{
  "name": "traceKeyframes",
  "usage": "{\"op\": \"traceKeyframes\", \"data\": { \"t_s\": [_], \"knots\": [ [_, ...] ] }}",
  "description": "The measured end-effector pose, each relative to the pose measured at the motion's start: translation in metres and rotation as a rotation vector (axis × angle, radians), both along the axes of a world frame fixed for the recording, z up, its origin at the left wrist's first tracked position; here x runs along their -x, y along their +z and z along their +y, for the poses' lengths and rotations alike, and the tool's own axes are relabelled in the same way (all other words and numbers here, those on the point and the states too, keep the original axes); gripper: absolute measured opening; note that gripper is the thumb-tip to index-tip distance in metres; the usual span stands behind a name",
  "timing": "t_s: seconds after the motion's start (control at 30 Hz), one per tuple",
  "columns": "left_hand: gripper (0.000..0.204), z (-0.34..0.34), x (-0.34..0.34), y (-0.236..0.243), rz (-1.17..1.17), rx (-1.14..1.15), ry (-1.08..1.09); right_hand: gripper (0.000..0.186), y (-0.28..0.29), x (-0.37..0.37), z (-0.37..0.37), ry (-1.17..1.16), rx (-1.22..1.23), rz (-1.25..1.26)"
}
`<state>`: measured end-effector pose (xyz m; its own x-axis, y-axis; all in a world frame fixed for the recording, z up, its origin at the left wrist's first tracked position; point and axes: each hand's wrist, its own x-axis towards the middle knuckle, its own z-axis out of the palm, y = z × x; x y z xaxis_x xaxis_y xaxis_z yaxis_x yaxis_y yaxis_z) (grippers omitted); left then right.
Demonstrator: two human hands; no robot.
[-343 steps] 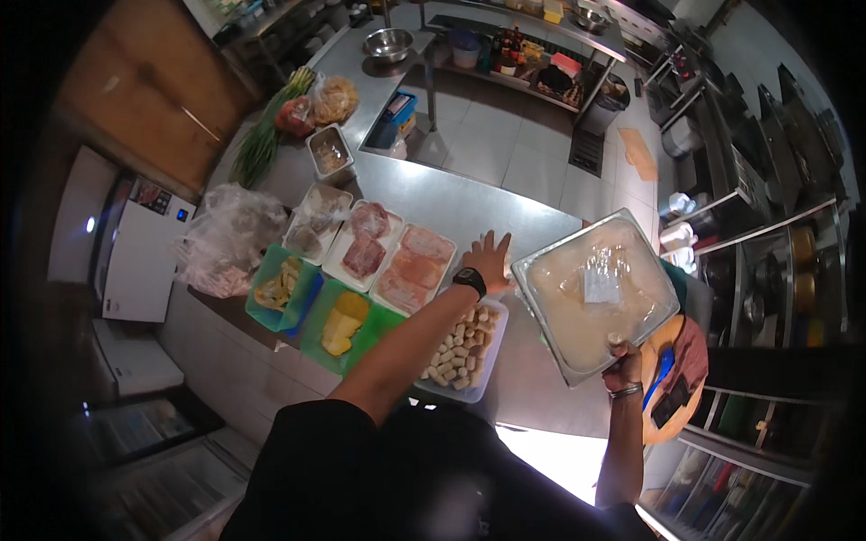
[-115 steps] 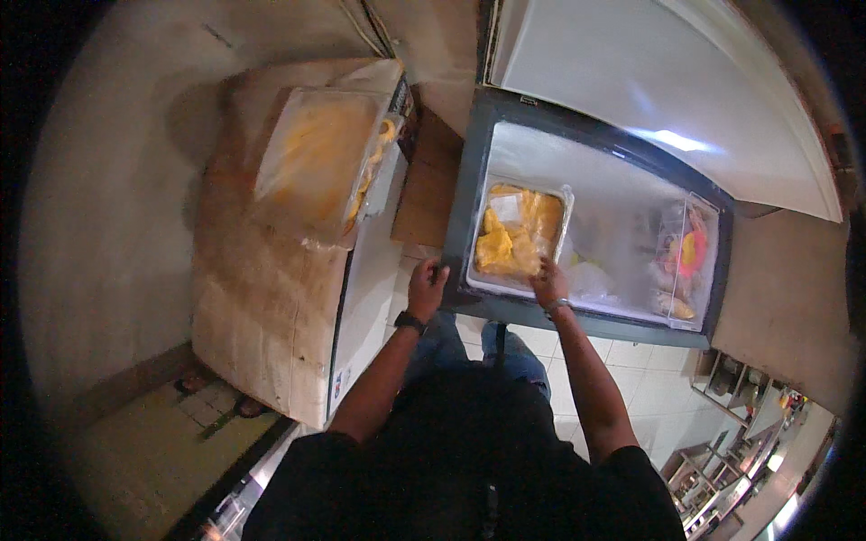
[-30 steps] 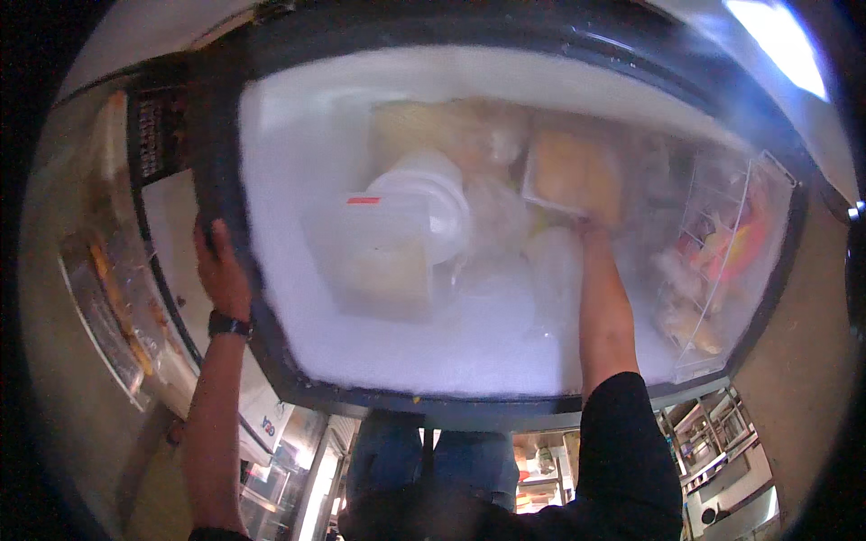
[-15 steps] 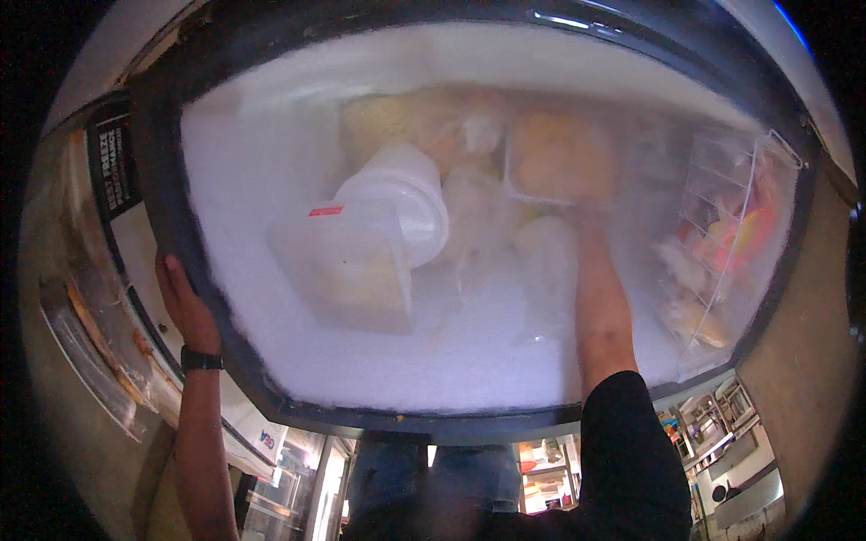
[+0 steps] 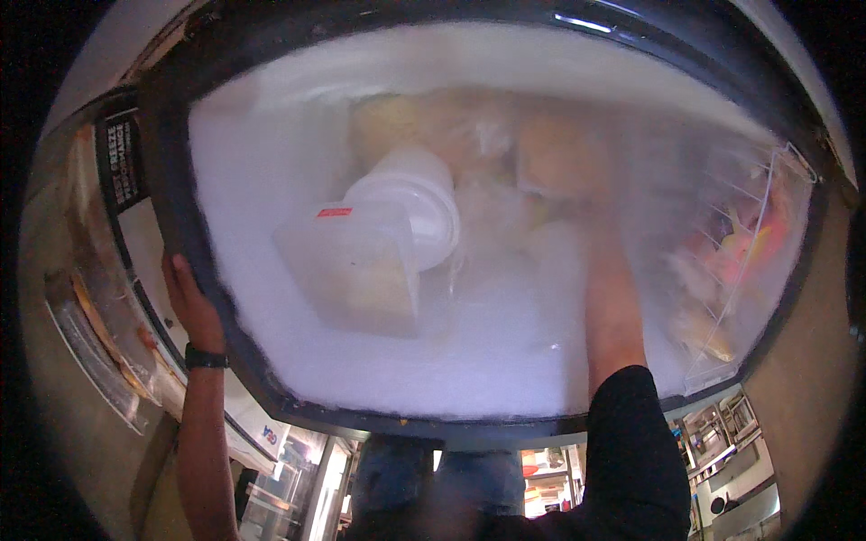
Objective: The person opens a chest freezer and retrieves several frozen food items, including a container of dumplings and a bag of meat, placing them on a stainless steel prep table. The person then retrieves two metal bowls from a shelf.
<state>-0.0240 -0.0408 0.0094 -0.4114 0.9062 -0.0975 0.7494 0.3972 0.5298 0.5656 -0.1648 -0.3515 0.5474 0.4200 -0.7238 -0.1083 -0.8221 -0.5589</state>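
Chest freezer [image 5: 492, 431], open, interior frosted white and hazed with cold fog; its dark rim lies along the left fingers, its cavity surrounds the right fingers. White unit [image 5: 147, 242] stands just beyond the left fingers, on their outer side. Wire basket [image 5: 768, 203] is well to the right of the right fingers.

Translucent container [image 5: 338, 243], with pale contents, is tilted, between the two sets of fingers. White bucket [image 5: 406, 194], also tilted, is partly hidden behind it, left of the right fingers. Tub of orange-tan food [image 5: 555, 158] is the thing nearest the right fingers, just beyond and left of them; its edges are blurred by fog.

Right hand [image 5: 603, 209] reaches down to the tub's near edge. Finger state: cannot tell, fog hides them; contact with the tub likewise unclear. Left hand [image 5: 191, 302] is at the rim's left side, visible fingers extended upward along it; whether they curl around it cannot be told.

Pink-and-yellow packs [image 5: 744, 248] sit in the basket. Black watch [image 5: 206, 357] is on the wrist below the left fingers. Red label [image 5: 335, 213] marks the container's upper edge.
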Motion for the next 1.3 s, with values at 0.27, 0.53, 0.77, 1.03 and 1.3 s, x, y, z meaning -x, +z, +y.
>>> {"op": "traceKeyframes", "data": {
  "t_s": [0.27,0.53,0.77,1.03,1.3],
  "knots": [
    [0.060,-0.005,0.007,-0.001,0.066,-0.001,-0.002,0.049,-0.027,0.036,0.037,0.306,0.038,-0.180],
    [0.069,0.013,-0.028,0.017,0.062,-0.043,-0.063,0.054,0.021,0.129,0.086,0.476,-0.172,-0.366],
    [0.070,0.019,-0.053,0.050,0.034,-0.056,-0.033,0.057,0.303,0.242,0.133,0.269,-0.782,-0.074],
    [0.072,0.024,-0.078,0.098,-0.477,-0.281,-0.143,0.055,0.568,0.422,0.171,0.719,-1.090,0.102],
    [0.043,-0.185,0.029,0.113,-0.841,-0.355,0.189,0.065,0.619,0.569,0.325,1.259,-0.974,-0.148]
  ]
}}
